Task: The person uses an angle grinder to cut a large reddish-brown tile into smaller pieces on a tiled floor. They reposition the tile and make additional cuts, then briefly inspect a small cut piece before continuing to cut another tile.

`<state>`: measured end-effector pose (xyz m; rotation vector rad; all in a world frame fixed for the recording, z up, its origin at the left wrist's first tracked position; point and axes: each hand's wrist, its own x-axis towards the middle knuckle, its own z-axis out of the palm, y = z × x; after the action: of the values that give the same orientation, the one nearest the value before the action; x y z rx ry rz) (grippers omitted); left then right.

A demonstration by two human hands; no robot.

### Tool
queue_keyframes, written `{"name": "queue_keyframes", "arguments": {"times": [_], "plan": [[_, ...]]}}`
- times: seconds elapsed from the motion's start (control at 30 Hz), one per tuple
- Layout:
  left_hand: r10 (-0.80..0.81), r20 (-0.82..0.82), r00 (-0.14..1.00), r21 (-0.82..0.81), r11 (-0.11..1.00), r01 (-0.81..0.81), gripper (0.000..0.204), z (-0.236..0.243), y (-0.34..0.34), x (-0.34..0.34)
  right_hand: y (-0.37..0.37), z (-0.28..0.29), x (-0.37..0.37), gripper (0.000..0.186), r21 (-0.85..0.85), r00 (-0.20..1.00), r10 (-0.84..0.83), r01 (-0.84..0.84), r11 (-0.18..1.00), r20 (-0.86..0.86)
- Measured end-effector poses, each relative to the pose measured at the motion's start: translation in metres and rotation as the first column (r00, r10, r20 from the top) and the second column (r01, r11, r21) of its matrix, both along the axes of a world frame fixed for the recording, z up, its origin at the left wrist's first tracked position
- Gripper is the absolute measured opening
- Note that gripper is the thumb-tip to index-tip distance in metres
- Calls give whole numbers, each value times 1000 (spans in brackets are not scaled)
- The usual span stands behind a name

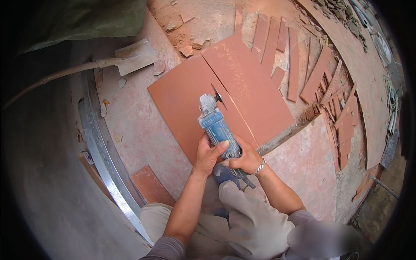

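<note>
Head view: a blue angle grinder [219, 128] with a grey head is held in two bare hands above a large red-brown slab [255, 82], roughly mid-scene. Its thin disc [219, 98] stands edge-on at the far right side of the tool, beside a straight line that runs across the slab from the far side to the near right; from this angle it is hard to say whether the disc touches the surface. The left hand [207, 155] wraps the left side of the body, its thumb laid across the top. The right hand [248, 158] clasps the near end from the right, its thumb reaching across toward the left; a bracelet [260, 166] circles that wrist. On the far right of the slab lie long narrow strips [293, 65] of the same colour, with a heap of broken pieces [345, 129] nearer and farther right. To the far left rests a shovel [136, 56]; a long metal bar [106, 162] runs down the left, near a smaller tile piece [152, 184] on the floor [134, 125].
</note>
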<state>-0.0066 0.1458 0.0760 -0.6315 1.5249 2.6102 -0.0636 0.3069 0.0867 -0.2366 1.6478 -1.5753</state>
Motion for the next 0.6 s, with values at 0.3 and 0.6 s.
{"name": "queue_keyframes", "arguments": {"times": [0.3,0.6], "plan": [[48,4,999,-2,999,-48,76,0,2,-1,2,-6,0,90,-36,999,-15,17,999,41],[37,4,999,-5,999,-37,78,-2,4,-2,5,-11,0,93,-35,999,-10,11,999,38]]}}
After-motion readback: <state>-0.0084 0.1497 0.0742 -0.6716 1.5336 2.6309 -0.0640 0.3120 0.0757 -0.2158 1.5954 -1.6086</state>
